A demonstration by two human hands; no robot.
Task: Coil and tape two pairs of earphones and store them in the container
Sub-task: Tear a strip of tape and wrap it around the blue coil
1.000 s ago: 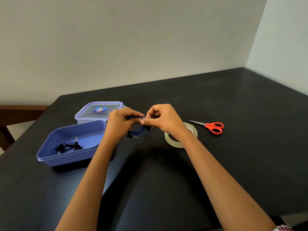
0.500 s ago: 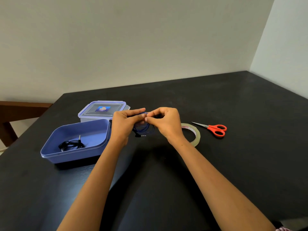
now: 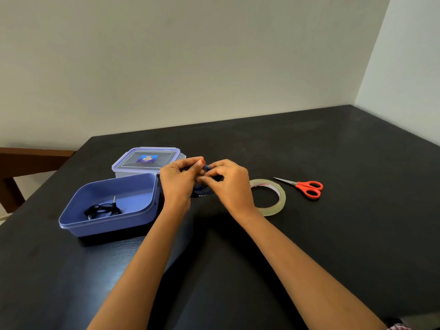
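A coil of blue earphones (image 3: 204,190) hangs between my two hands above the black table, its jack plug poking out below. My left hand (image 3: 179,179) pinches the coil from the left, thumb on top. My right hand (image 3: 229,183) pinches it from the right, fingertips touching the left hand's. Most of the coil is hidden by my fingers. A coiled black pair of earphones (image 3: 102,210) lies inside the open blue container (image 3: 142,211) at the left, its plug sticking up.
A clear lid (image 3: 145,160) with a blue label sits on a box behind the container. A roll of clear tape (image 3: 273,209) lies right of my right hand, red-handled scissors (image 3: 307,186) further right. A wooden chair back (image 3: 26,160) stands past the table's left edge.
The view shifted, so everything sits a little further right and lower. My hands closed in tighter around the blue coil, covering more of it.
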